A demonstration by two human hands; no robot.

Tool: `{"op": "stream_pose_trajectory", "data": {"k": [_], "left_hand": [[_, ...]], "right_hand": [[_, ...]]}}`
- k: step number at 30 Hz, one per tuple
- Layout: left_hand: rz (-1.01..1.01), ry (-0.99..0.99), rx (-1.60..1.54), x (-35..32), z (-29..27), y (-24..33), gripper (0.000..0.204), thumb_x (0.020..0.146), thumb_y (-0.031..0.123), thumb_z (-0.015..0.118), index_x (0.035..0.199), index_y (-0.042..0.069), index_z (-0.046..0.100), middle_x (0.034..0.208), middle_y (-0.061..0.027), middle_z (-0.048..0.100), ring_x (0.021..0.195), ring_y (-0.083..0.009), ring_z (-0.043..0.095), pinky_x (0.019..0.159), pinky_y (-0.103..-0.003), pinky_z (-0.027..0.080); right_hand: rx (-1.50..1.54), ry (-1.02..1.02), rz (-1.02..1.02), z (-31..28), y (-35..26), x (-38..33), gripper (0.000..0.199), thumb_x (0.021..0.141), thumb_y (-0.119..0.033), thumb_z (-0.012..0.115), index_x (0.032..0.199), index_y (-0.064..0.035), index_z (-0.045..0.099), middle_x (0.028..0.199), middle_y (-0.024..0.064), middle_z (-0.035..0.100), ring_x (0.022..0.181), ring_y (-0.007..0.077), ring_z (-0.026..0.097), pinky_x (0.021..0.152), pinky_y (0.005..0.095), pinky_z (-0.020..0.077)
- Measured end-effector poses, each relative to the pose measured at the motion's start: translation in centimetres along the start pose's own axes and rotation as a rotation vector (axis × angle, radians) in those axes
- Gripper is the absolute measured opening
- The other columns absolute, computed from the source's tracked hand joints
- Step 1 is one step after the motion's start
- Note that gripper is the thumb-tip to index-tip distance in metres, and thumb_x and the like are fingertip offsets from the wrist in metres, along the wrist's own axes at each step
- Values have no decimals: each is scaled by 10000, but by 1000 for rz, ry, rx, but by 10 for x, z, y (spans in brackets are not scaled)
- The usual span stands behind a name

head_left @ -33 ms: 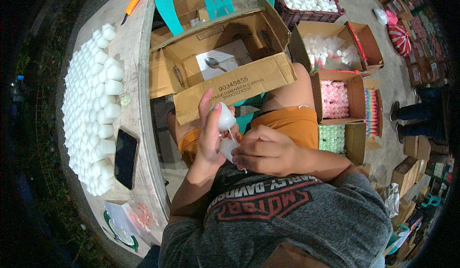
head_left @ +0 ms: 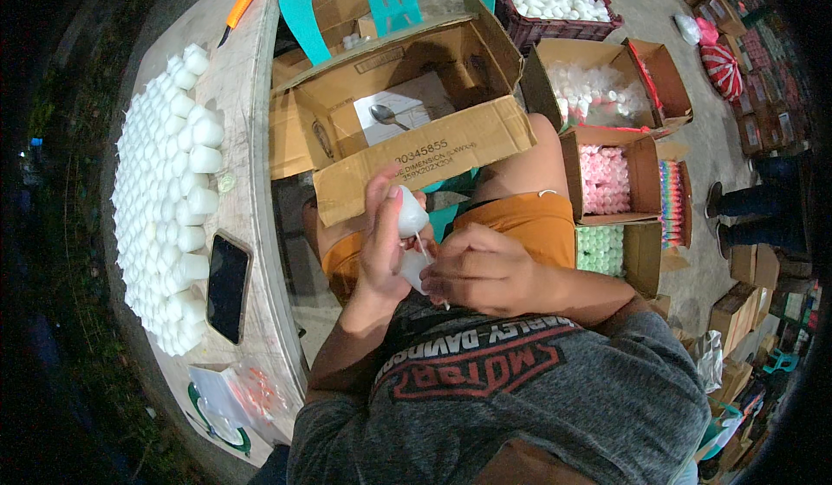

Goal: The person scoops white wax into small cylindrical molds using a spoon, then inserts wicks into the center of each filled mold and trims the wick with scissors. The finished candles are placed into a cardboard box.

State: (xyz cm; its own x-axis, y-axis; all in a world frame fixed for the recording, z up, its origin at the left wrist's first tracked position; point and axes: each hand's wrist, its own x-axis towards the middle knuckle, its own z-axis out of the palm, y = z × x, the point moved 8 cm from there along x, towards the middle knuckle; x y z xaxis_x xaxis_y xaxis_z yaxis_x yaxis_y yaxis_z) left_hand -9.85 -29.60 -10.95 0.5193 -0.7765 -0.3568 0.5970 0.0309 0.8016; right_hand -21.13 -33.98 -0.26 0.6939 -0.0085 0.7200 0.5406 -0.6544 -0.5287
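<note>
My left hand (head_left: 382, 238) is closed around a small white candle (head_left: 413, 212), its rounded end toward the upper right. A thin pale wick runs down from it toward a second, translucent white piece (head_left: 413, 268), which looks like a cup. My right hand (head_left: 482, 268) pinches that piece from the right, with the fingertips partly hiding it. Both hands meet over my lap, just in front of an open cardboard box (head_left: 355, 186). Inside the box lie a metal spoon (head_left: 387, 116) and a white sheet (head_left: 426, 95).
Many white candles (head_left: 160, 208) crowd the table at left, beside a phone (head_left: 227, 290), an orange cutter (head_left: 245, 1) and a plastic bag (head_left: 247, 394). At right stand boxes of pink (head_left: 605, 180) and green candles (head_left: 600, 251), and a crate (head_left: 563, 30). A teal chair (head_left: 303, 8) stands behind.
The fingers of my left hand have shifted very slightly, and the white candle has moved a touch to the right. The right hand keeps its place.
</note>
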Motion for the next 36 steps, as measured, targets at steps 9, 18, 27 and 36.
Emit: {"op": "stream_pose_trajectory", "data": {"k": [9, 18, 27, 36], "left_hand": [[130, -335, 408, -18, 37, 5, 398, 872, 363, 518, 1112, 67, 404, 916, -63, 504, 656, -79, 491, 507, -218, 440], [-174, -279, -268, -3, 0, -10, 364, 870, 416, 432, 975, 70, 474, 792, -100, 499, 406, -81, 382, 441, -268, 440], [-76, -165, -381, 15, -46, 9, 387, 877, 412, 390, 944, 38, 460, 900, -123, 475, 421, -112, 404, 475, -320, 452], [-143, -110, -300, 26, -86, 3, 424, 890, 460, 381, 894, 49, 483, 766, -149, 499, 444, -163, 448, 473, -332, 457]], "right_hand": [[184, 422, 530, -45, 54, 6, 68, 848, 0, 565, 907, 3, 600, 772, 111, 634, 657, 154, 630, 579, 248, 486], [659, 101, 866, 7, 152, 13, 199, 949, -183, 475, 945, 5, 537, 735, 22, 574, 675, 75, 545, 624, 238, 472], [-427, -800, 621, 71, 397, -2, 289, 832, -258, 527, 956, -22, 637, 888, 206, 638, 806, 378, 616, 700, 425, 498], [-705, -1477, 1005, 74, 494, -211, 219, 790, -142, 577, 950, -25, 671, 1035, 167, 635, 957, 310, 614, 775, 422, 499]]}}
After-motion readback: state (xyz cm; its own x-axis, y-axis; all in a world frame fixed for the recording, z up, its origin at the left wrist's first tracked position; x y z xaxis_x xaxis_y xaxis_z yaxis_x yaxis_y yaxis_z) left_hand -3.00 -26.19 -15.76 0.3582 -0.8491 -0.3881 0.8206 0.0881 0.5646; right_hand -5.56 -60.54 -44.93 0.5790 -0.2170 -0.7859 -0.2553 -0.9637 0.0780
